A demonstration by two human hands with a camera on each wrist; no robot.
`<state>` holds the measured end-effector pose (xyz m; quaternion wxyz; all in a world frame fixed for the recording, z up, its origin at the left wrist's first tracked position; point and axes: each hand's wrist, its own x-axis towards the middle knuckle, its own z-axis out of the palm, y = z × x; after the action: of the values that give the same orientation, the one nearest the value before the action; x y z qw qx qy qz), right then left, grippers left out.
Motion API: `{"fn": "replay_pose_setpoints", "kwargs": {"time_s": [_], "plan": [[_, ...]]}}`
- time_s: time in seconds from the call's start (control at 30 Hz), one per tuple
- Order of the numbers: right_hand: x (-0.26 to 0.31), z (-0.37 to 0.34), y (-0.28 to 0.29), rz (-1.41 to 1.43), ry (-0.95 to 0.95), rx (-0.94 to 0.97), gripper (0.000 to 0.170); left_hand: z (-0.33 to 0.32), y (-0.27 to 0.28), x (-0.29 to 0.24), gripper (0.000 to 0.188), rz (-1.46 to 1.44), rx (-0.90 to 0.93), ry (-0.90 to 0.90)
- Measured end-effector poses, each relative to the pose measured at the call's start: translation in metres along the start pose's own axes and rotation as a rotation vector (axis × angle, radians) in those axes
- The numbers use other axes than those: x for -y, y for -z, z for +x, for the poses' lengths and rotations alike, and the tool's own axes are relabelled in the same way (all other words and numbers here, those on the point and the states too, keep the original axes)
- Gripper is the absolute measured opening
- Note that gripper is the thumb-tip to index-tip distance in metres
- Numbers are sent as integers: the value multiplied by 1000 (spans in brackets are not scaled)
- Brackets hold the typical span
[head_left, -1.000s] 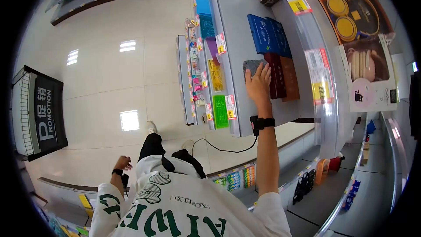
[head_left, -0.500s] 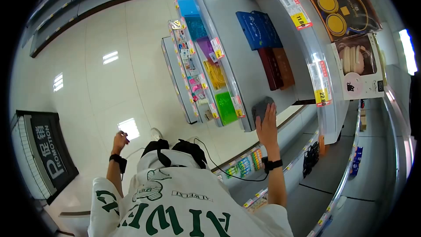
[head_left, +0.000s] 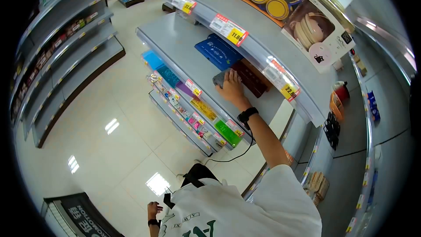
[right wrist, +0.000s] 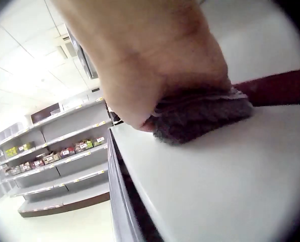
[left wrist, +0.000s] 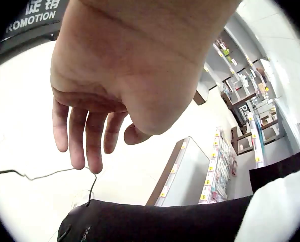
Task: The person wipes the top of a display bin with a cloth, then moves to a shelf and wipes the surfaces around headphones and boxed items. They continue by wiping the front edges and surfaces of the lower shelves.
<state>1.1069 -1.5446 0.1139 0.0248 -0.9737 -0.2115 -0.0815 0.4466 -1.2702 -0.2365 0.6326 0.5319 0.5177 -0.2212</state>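
A grey cloth (head_left: 219, 78) lies on a grey shelf (head_left: 164, 32), under my right hand (head_left: 232, 89), whose fingers extend over it. Close by are a dark red box (head_left: 249, 79) and a blue box (head_left: 215, 52). In the right wrist view the bunched cloth (right wrist: 203, 121) sits between my palm (right wrist: 155, 63) and the pale shelf surface (right wrist: 230, 166). My left hand (head_left: 153, 210) hangs low at my side; the left wrist view shows that hand (left wrist: 125, 75) empty, its fingers loosely bent.
Above the wiped-level shelf, boxed headphones (head_left: 277, 0) stand on an upper shelf with price tags (head_left: 228, 29) along its edge. Coloured trays (head_left: 228, 132) sit lower down. A promotion bin (head_left: 85, 217) stands on the floor, and a black cable (head_left: 234, 157) hangs below my right wrist.
Between the earlier frames my right hand and the cloth went to the shelf's near end; now they are back beside the dark red box. The head view has turned.
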Motion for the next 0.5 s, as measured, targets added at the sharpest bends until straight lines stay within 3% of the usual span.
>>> {"fn": "replay_pose_setpoints", "kwargs": {"time_s": [0.23, 0.33, 0.43, 0.5], "plan": [[-34, -63, 8, 188, 137, -112, 73, 3, 30, -58, 34, 46, -13, 20], [-29, -108, 39, 271, 123, -71, 74, 28, 42, -85, 34, 124, -14, 2], [-2, -134, 74, 117, 102, 55, 74, 39, 52, -126, 35, 246, -1, -42], [16, -132, 85, 93, -116, 25, 69, 55, 62, -153, 34, 301, -20, -76]]}}
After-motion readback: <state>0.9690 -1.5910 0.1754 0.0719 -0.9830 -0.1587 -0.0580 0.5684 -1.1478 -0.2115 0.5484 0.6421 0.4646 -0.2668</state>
